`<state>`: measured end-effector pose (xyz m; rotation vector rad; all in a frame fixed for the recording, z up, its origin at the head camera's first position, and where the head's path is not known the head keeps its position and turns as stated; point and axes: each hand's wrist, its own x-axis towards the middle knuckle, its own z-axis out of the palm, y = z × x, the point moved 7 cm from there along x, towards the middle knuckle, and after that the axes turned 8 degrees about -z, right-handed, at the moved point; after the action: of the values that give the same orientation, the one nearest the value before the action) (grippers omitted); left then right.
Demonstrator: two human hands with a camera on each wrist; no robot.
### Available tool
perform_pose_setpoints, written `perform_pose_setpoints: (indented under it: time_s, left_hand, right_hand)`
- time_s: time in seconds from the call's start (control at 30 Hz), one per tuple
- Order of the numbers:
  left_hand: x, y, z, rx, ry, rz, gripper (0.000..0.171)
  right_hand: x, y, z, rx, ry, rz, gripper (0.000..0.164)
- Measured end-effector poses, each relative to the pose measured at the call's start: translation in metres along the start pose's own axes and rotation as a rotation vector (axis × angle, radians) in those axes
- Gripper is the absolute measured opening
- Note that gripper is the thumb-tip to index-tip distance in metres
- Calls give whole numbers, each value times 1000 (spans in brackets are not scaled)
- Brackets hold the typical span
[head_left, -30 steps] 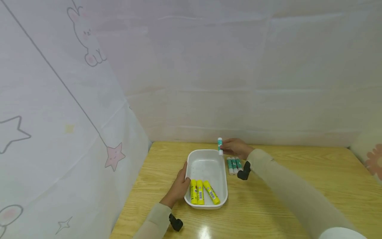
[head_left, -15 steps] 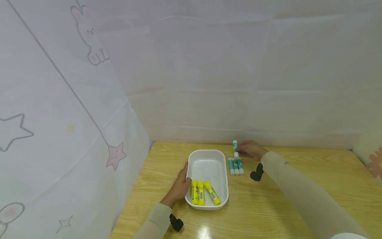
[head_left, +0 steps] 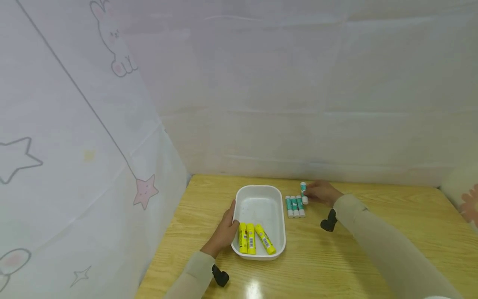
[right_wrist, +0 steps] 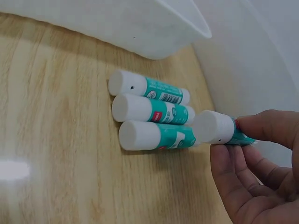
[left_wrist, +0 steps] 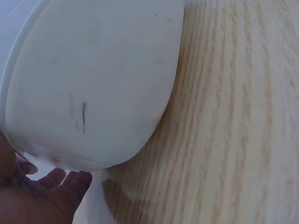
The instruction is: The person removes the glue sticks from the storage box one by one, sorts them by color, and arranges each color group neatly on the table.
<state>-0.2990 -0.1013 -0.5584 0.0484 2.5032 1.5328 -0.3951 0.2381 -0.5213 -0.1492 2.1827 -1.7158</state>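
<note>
A white plastic tray (head_left: 281, 232) lies on the table, with three yellow glue sticks (head_left: 251, 239) in its near end. My left hand (head_left: 225, 230) grips the tray's left side, thumb at the rim. In the left wrist view, the fingers (left_wrist: 70, 186) touch the tray's outer wall (left_wrist: 93, 84). Three green-and-white glue sticks (head_left: 295, 207) lie side by side right of the tray. Between thumb and fingers, my right hand (head_left: 322, 192) pinches another green-and-white glue stick (right_wrist: 217, 128), just beyond the right end of that row. Its white end points toward the row in the right wrist view.
The wooden table (head_left: 336, 257) extends to the right and in front. A pale printed cloth wall (head_left: 280, 104) stands along the back edge, and another rises at the left. A black wrist device (head_left: 329, 221) sits at the right cuff.
My right hand has carried the held glue stick from above the tray's far right corner rightward and lower, to beside the row. The left hand stays on the tray.
</note>
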Motion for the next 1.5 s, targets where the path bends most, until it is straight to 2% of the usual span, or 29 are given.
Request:
perform_pose_setpoints:
  time_s: [0.33,0.73,1.5]
  left_hand:
    - [-2,-2,0,1,2,-16,70]
    - [1,-2,-1,17,-2,1,70]
    - [-1,-2,-1,19,7,-6,70]
  right_hand:
    - [-7,18,2,1,18,67,58]
    - [-13,36,9,-8,16,34,57]
    - [-15,32,10,-126,36,39,53]
